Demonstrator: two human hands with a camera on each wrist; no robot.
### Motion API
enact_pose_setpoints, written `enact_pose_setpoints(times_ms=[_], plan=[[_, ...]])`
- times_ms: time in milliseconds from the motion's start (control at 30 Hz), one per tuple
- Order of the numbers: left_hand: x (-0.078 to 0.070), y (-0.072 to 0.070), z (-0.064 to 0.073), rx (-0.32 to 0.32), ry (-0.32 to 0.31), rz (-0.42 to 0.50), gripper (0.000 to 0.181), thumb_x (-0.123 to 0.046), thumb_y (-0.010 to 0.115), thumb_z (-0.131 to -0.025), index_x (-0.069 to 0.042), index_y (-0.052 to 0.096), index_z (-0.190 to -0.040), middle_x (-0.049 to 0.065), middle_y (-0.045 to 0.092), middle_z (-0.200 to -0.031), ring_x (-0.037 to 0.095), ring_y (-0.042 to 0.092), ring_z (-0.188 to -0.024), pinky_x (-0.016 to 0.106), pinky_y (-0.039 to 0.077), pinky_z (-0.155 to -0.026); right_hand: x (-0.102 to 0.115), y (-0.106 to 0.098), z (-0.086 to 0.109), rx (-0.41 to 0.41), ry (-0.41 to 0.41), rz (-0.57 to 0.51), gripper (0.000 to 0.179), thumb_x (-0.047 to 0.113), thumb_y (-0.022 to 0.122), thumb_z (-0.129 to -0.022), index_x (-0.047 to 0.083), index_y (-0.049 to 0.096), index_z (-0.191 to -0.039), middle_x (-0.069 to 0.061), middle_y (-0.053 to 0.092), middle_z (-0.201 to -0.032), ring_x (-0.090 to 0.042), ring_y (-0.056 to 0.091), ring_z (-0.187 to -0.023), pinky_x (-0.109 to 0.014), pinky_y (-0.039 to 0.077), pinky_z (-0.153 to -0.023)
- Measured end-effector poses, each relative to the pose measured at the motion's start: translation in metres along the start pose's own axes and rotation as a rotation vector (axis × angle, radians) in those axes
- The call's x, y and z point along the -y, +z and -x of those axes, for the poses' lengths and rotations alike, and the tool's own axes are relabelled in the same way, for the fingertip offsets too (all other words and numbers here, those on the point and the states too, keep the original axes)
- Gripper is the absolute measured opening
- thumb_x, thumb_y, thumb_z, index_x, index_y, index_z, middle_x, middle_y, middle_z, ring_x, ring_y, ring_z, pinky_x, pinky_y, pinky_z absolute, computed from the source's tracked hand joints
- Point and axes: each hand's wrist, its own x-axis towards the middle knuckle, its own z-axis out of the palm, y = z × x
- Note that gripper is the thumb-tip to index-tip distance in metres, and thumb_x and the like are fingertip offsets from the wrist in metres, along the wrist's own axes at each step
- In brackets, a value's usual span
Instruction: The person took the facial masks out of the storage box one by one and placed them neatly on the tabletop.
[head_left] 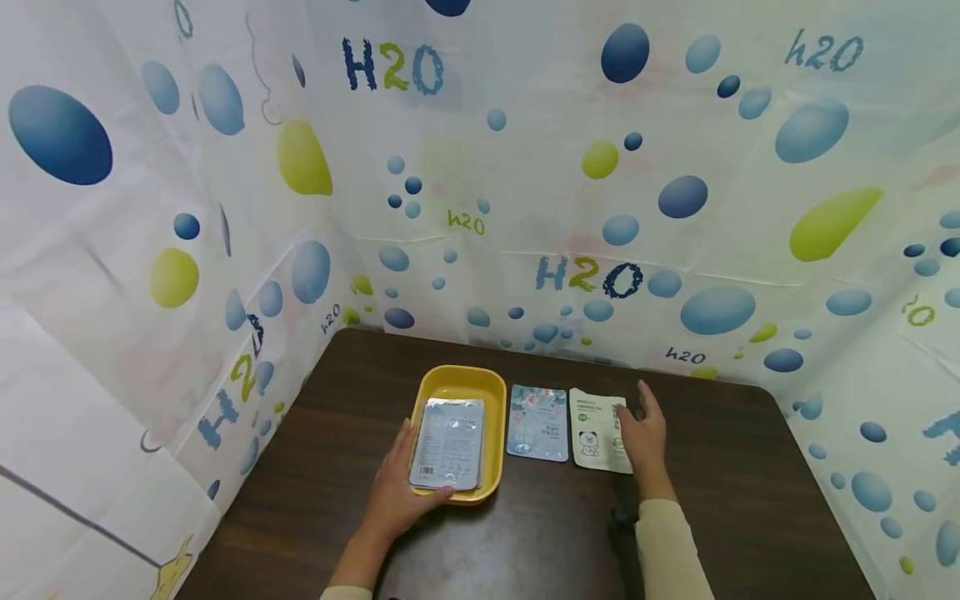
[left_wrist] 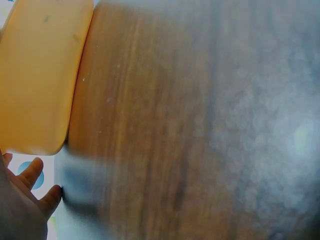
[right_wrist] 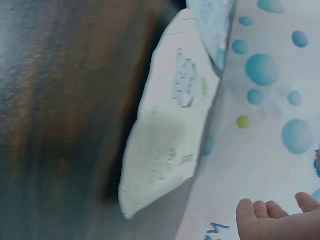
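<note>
On the table stands a yellow tray (head_left: 497,433), holding flat silvery-blue sachets (head_left: 452,442), the top one showing printed text and a barcode. My left hand (head_left: 397,487) rests against the tray's left side and near corner, fingers extended, thumb by the near rim. Right of the tray lies a blue flowered sachet (head_left: 537,423). Beside it is a white sachet (head_left: 596,429) with a cartoon bear. My right hand (head_left: 643,433) is at the white sachet's right edge, fingers extended; in the right wrist view it appears apart from that sachet.
The dark wooden table (head_left: 540,533) carries all these things. A white curtain (head_left: 517,183) printed with blue and green bubbles and lettering hangs behind the table and along its sides. A small dark object (head_left: 622,521) is by the right sleeve.
</note>
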Motion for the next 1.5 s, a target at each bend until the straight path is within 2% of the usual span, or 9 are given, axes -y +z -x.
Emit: enact_pose_setpoints(times_ms=[200,333,567,733,1100,1500], plan=[[0.002,0.000,0.000,-0.007,0.006,-0.005,0.124,-0.060,0.090,-0.065,-0.018,0.026,-0.163,0.004,0.020,-0.172,0.038,0.032,-0.152,0.067,0.033,-0.114,0.015,0.000,0.002,0.032,-0.008,-0.025,0.069,0.016,0.055,-0.102,0.017,0.024,-0.164,-0.013,0.021,-0.171,-0.036,0.021,-0.158,-0.053,0.024,-0.125],[0.002,0.001,0.000,-0.011,0.009,-0.010,0.125,-0.061,0.090,-0.064,-0.019,0.026,-0.163,0.004,0.021,-0.172,0.038,0.032,-0.152,0.067,0.033,-0.114,0.027,0.002,0.005,0.047,-0.025,-0.031,0.070,0.018,0.056,-0.102,0.019,0.023,-0.164,-0.010,0.020,-0.171,-0.034,0.022,-0.158,-0.053,0.025,-0.125],[0.002,0.001,-0.002,-0.019,0.027,-0.014,0.124,-0.060,0.090,-0.064,-0.018,0.027,-0.163,0.006,0.022,-0.171,0.039,0.033,-0.151,0.067,0.034,-0.113,0.045,0.009,0.008,0.042,-0.078,-0.056,0.070,0.013,0.057,-0.102,0.012,0.024,-0.163,-0.011,0.023,-0.171,-0.031,0.023,-0.158,-0.048,0.025,-0.126],[0.001,0.000,-0.002,-0.014,0.020,-0.018,0.125,-0.060,0.089,-0.064,-0.017,0.026,-0.163,0.005,0.021,-0.172,0.038,0.033,-0.152,0.067,0.034,-0.114,0.056,0.014,0.011,0.067,-0.088,-0.066,0.071,0.011,0.057,-0.101,0.013,0.024,-0.163,-0.012,0.023,-0.170,-0.032,0.024,-0.157,-0.048,0.025,-0.126],[-0.001,-0.001,0.000,0.002,-0.006,-0.005,0.125,-0.059,0.090,-0.064,-0.018,0.026,-0.163,0.002,0.019,-0.172,0.037,0.031,-0.153,0.066,0.032,-0.115,0.066,0.031,0.018,0.114,-0.166,-0.063,0.072,0.009,0.060,-0.100,0.010,0.024,-0.163,-0.014,0.024,-0.169,-0.034,0.026,-0.156,-0.048,0.026,-0.125],[-0.002,-0.002,0.000,-0.010,0.008,-0.005,0.123,-0.057,0.090,-0.065,-0.016,0.027,-0.163,0.004,0.021,-0.172,0.039,0.033,-0.152,0.068,0.033,-0.114,0.079,0.054,0.030,0.172,-0.224,-0.097,0.072,0.010,0.061,-0.100,0.010,0.025,-0.163,-0.012,0.026,-0.169,-0.033,0.028,-0.155,-0.049,0.028,-0.125]])
